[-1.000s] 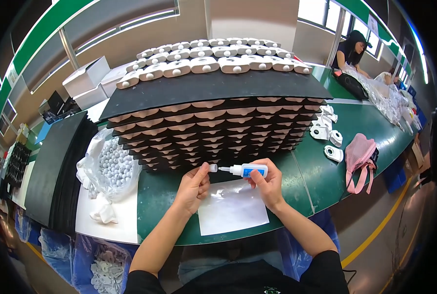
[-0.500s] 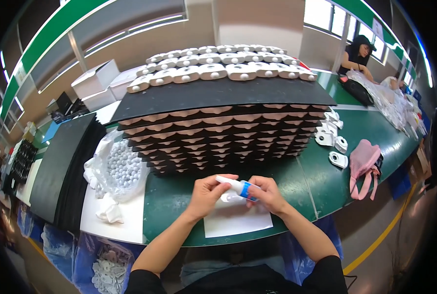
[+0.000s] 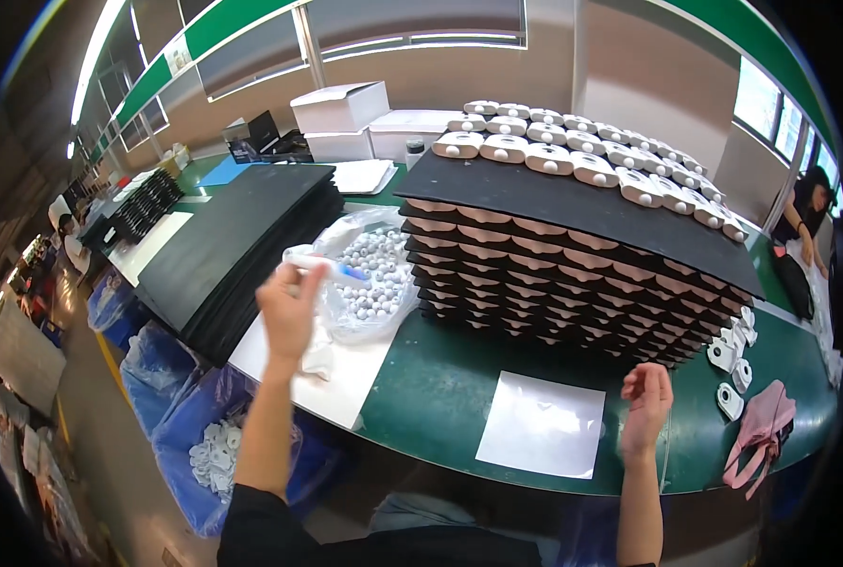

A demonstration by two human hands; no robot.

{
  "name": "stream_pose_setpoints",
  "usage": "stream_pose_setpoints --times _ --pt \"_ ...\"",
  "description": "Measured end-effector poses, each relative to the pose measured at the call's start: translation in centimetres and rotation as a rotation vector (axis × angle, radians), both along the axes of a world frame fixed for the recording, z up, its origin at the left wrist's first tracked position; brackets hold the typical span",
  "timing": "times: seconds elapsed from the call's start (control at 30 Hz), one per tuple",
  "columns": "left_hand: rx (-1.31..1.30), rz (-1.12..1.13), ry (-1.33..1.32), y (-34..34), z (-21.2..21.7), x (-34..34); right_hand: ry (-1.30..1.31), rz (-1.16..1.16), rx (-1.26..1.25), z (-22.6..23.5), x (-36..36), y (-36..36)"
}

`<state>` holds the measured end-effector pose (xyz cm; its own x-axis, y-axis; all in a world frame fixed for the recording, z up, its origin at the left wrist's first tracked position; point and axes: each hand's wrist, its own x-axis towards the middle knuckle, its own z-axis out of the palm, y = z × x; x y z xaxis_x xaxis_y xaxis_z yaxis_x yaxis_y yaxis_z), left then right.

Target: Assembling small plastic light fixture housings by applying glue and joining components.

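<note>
Left hand [image 3: 289,307] is up in the air, fingers closed round a small white squeeze tube with a blue label band [image 3: 332,271], which blurs out to the right above the clear plastic bag of small white balls [image 3: 369,279]; right hand [image 3: 646,402] hangs empty, fingers loosely curled, over the green table top [image 3: 440,397], just right of the one white sheet of paper [image 3: 542,423]. Half a second ago both hands met on the tube low over that sheet; now they are well apart, and the view has swung left. Beyond the hands, the stack of black foam sheets layered with tan moulded parts [image 3: 573,274], white rounded parts in rows on top [image 3: 582,151], too many to count. Left of the bag, a plain pile of black foam sheets [image 3: 242,246]; behind it two white cardboard boxes [image 3: 346,109]. At the right edge, a few white parts [image 3: 731,364] and one pink cloth [image 3: 762,420]; a person [image 3: 804,227] works at the far end.
</note>
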<state>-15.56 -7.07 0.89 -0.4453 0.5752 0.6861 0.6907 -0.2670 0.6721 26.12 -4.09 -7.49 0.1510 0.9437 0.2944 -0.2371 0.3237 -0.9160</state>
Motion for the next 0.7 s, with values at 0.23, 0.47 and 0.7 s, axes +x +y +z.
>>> stream_pose_setpoints --times 0.23,0.47,0.7 --pt "-0.371 0.551 0.293 -2.1 -5.3 -14.5 -0.207 -0.188 0.158 0.8 1.2 -0.7" --pt "-0.339 0.426 0.175 -1.7 -7.5 -16.9 -0.933 -0.678 0.143 0.4 10.0 1.0" --pt "-0.374 0.467 0.132 -0.8 -8.1 -17.0 -1.698 -0.966 -0.245 -3.4 16.1 -0.4"
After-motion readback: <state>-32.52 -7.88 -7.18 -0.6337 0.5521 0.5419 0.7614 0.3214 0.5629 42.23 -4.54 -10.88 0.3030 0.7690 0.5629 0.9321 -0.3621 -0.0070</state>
